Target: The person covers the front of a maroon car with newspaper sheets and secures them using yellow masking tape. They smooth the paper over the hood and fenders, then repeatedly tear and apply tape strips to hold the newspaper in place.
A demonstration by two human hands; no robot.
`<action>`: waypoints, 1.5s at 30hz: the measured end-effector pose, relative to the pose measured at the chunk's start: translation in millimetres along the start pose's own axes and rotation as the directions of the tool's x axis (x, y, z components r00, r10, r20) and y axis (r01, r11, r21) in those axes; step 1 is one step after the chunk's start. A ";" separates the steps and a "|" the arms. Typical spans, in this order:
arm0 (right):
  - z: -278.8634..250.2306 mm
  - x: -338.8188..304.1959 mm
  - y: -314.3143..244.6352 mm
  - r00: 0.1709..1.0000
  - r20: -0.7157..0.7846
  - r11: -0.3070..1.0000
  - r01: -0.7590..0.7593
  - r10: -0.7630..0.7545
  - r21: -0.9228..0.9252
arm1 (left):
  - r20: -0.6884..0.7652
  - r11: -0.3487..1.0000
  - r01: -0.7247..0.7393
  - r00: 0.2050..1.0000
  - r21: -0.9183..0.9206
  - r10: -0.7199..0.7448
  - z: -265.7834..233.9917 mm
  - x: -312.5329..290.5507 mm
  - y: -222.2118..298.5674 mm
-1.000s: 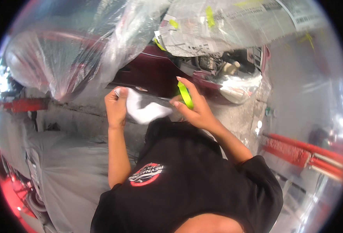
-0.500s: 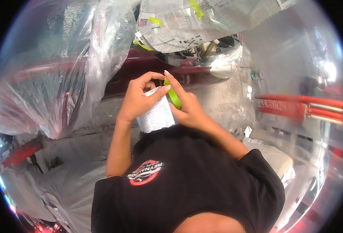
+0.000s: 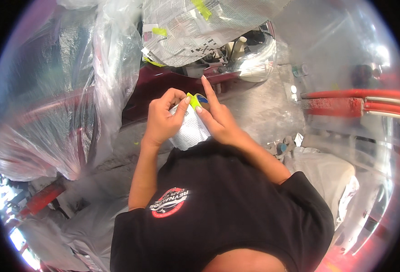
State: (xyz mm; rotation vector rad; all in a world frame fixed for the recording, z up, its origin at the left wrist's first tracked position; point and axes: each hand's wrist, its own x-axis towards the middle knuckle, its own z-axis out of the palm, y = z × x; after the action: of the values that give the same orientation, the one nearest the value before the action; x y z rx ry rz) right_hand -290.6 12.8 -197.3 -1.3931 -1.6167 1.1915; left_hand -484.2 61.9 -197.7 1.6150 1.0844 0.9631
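My left hand pinches the upper edge of a small piece of newspaper in front of my chest. Between the fingertips of both hands is a roll of yellow-green masking tape, its blue inside partly showing. My right hand grips this roll between thumb and fingers, with the forefinger stretched out past it. The tape meets the top corner of the paper near my left thumb; whether it is stuck there I cannot tell.
Ahead is a dark red car body part with a headlamp opening. Taped newspaper sheets cover its top. Clear plastic sheeting hangs at the left. A red metal beam stands at the right, above the concrete floor.
The tape roll has turned, so a short stretch of tape now lies at the paper's top corner. My right forefinger has straightened away from the roll. The whole view has shifted a little.
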 end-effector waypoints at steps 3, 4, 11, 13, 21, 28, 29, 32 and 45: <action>-4.4 5.2 21.3 0.998 -0.009 0.998 0.063 -0.063 0.013 | -0.054 0.991 -0.103 0.993 0.089 0.109 7.2 -1.5 3.5; -4.9 7.2 25.1 0.996 -0.021 0.996 0.086 -0.085 0.022 | -0.050 0.991 -0.086 0.995 0.099 0.091 8.8 -2.9 4.3; -8.4 14.2 46.7 0.994 -0.027 0.977 0.108 -0.105 0.181 | -0.115 0.999 0.045 0.992 -0.020 -0.047 18.9 -4.5 8.3; -13.5 14.6 43.5 0.997 -0.059 0.969 0.062 -0.050 0.238 | -0.090 0.994 0.105 0.990 -0.019 -0.107 15.7 -4.9 10.8; -29.2 20.6 51.6 0.952 -0.277 0.951 -0.044 0.134 0.307 | 0.022 0.992 0.042 0.999 0.118 -0.044 18.5 3.2 22.8; -36.3 16.8 127.0 0.869 -0.163 0.671 -0.228 0.467 0.705 | -0.252 0.998 0.047 0.966 -0.050 -0.059 -10.3 9.6 0.5; -35.0 11.9 123.2 0.886 -0.122 0.647 -0.227 0.447 0.728 | -0.295 0.998 0.026 0.955 -0.054 -0.041 -12.9 11.9 -3.0; -31.7 -7.8 82.1 0.929 -0.078 0.689 -0.209 0.361 0.694 | -0.352 0.997 0.000 0.936 -0.077 -0.027 -4.0 19.8 -11.4; 2.0 -9.2 22.1 0.885 -0.424 0.860 0.056 0.192 0.507 | -0.216 0.973 -0.003 0.975 -0.230 -0.048 22.5 -5.0 -16.4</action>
State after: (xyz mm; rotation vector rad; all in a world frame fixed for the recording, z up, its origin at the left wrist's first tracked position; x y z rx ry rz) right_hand -282.9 3.6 -218.1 -1.2625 -0.8389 1.1094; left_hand -468.3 54.1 -219.8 1.3281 1.0922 1.2282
